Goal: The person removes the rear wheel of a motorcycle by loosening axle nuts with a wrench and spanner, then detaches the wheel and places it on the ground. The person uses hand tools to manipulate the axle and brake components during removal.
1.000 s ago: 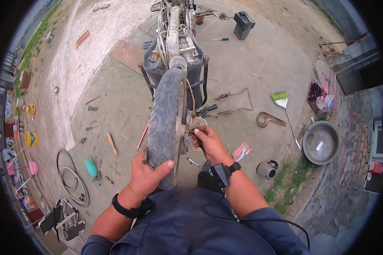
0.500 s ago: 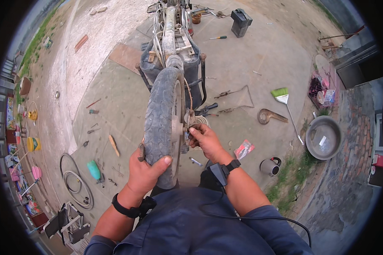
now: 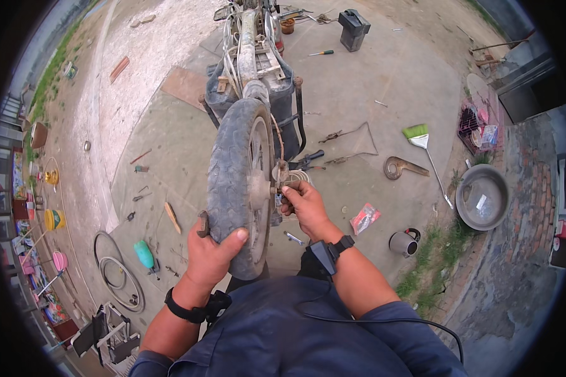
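A dusty wheel with a knobbly black tyre stands in front of me, at the near end of a partly stripped two-wheeler frame. My left hand is wrapped round the tyre's near left side, thumb across the tread. A rusty metal piece shows at its fingertips; how it is held I cannot tell. On the right of the hub, my right hand is closed in a pinch at the axle end. Its fingers hide what they hold. Beside them is a rusty bracket with a cable.
Pliers, a spanner, a red-and-white packet and a metal jug lie or stand to the right. Farther right are a green broom and a grey basin. Leftward lie a coiled tube and a green bottle.
The wheel leans slightly more to the left, and more of its right side shows. Both hands keep their places on the wheel and at the axle. The view has shifted slightly.
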`<move>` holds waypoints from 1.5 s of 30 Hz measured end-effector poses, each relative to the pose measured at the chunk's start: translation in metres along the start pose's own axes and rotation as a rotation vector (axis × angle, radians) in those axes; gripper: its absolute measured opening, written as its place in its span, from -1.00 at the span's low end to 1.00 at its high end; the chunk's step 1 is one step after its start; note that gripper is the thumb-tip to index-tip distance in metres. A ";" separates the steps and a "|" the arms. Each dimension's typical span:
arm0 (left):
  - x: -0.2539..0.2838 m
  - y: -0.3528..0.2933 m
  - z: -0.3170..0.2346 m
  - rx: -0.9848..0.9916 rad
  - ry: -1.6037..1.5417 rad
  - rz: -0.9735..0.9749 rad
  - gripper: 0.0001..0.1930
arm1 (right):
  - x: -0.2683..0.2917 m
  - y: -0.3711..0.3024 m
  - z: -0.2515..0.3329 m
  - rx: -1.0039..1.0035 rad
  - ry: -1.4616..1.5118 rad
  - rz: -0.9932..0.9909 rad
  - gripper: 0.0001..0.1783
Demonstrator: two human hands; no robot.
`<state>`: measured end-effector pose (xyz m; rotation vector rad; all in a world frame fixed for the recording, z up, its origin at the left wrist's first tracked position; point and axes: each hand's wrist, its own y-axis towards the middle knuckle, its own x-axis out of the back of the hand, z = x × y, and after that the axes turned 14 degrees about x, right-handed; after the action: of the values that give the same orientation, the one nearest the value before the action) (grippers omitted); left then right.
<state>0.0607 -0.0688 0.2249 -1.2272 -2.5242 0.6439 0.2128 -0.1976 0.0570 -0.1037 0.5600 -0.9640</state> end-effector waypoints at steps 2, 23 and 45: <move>0.002 0.000 -0.002 0.001 -0.002 0.021 -0.45 | 0.000 -0.003 0.005 0.025 -0.002 -0.026 -0.77; 0.001 -0.034 0.003 -0.044 0.042 -0.009 -0.34 | 0.019 -0.038 0.026 0.020 -0.063 0.075 -0.72; 0.041 -0.077 0.015 -0.022 0.005 -0.091 -0.23 | 0.003 -0.078 0.022 0.001 -0.151 0.257 -0.75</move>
<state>-0.0227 -0.0824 0.2521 -1.1120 -2.5727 0.5934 0.1668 -0.2481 0.1001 -0.1001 0.4215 -0.7000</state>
